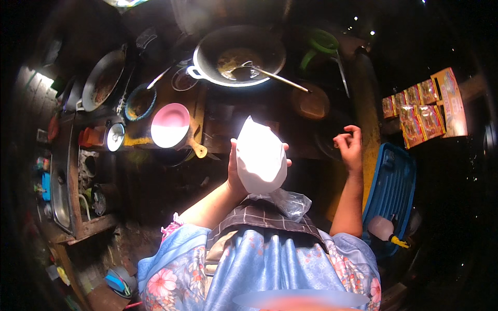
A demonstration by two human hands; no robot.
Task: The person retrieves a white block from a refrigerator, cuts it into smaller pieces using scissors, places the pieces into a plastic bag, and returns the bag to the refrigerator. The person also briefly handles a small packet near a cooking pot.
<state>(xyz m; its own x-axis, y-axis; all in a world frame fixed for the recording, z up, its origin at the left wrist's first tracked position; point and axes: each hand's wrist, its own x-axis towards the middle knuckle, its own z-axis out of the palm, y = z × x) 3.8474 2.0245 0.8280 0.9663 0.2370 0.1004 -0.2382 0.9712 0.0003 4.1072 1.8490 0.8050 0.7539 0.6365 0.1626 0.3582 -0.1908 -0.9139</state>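
My left hand [236, 171] holds up a white plastic bag [260, 159], filled and glaring in the sunlight; my fingertips show at its right side. Clear plastic [293, 204] hangs below it, over a dark checked apron [264, 214]. To the right, my right hand [350, 145] is raised with fingers curled, apart from the bag; whether something small lies between its fingertips cannot be told. Beyond my hands stands a large wok [202, 79] with a white rim, some food or liquid and a metal ladle [280, 79] in it.
At left are a pink bowl [170, 120], a wooden board with a handle [199, 149], a blue-rimmed basket [128, 110], a second wok [87, 91] and a metal sink [60, 194]. At right are a blue plastic tray [393, 175], a bottle [380, 228], hanging sachets [422, 120] and a green strainer [323, 41].
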